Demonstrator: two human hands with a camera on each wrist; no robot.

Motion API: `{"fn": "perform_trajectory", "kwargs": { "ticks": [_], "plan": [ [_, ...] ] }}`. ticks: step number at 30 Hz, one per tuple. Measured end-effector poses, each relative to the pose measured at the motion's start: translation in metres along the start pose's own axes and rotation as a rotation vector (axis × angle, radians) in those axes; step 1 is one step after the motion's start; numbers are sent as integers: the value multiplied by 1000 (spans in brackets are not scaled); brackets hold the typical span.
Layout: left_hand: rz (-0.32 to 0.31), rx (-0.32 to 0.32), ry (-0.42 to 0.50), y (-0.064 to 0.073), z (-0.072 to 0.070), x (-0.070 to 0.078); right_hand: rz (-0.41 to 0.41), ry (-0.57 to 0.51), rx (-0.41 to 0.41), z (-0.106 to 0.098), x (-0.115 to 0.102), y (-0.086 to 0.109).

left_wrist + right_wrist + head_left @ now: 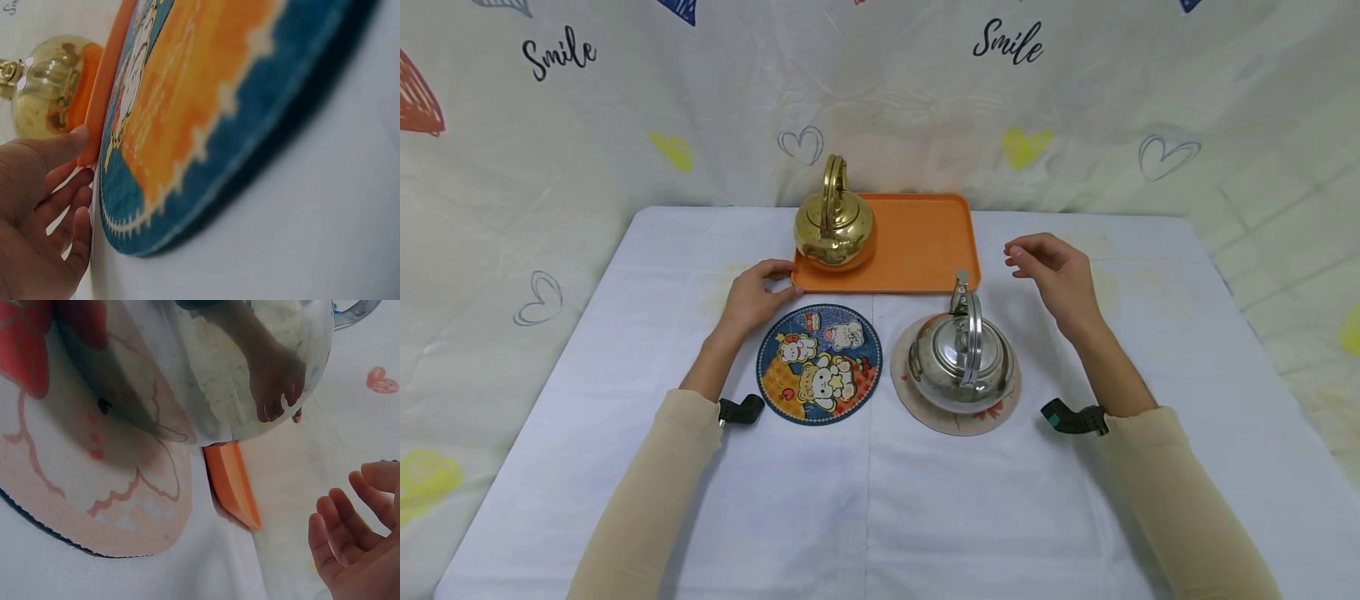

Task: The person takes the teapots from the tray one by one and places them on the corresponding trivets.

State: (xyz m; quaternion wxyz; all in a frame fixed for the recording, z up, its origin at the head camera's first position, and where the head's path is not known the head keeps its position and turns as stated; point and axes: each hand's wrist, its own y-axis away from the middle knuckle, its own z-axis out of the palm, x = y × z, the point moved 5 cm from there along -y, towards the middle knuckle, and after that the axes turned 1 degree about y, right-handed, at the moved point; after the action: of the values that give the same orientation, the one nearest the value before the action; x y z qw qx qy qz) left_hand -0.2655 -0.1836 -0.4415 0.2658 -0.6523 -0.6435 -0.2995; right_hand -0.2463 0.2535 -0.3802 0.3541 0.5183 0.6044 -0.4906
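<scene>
My left hand (758, 293) is at the near left corner of the orange tray (925, 242), its thumb and fingers pinching the rim there. On the tray's left part stands a gold teapot (833, 227) with its handle upright. My right hand (1060, 275) is held off to the right of the tray, fingers loosely bent and nothing in them. A silver teapot (961, 362) rests on a pale round mat (921, 412) between the hands. In the right wrist view, the silver pot's side (275, 337) mirrors a hand.
Left of the silver teapot lies a round blue mat with cartoon bears (818, 364), close in front of the tray. A white cloth (805, 517) covers the table. Behind it hangs a pale printed curtain (895, 100).
</scene>
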Motion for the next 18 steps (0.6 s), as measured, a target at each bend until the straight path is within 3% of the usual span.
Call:
{"fn": "perform_trajectory", "kwargs": {
  "ticks": [18],
  "plan": [
    [2,-1,1,1,0,-1,28,27,-11,6,12,-17]
  ]
}}
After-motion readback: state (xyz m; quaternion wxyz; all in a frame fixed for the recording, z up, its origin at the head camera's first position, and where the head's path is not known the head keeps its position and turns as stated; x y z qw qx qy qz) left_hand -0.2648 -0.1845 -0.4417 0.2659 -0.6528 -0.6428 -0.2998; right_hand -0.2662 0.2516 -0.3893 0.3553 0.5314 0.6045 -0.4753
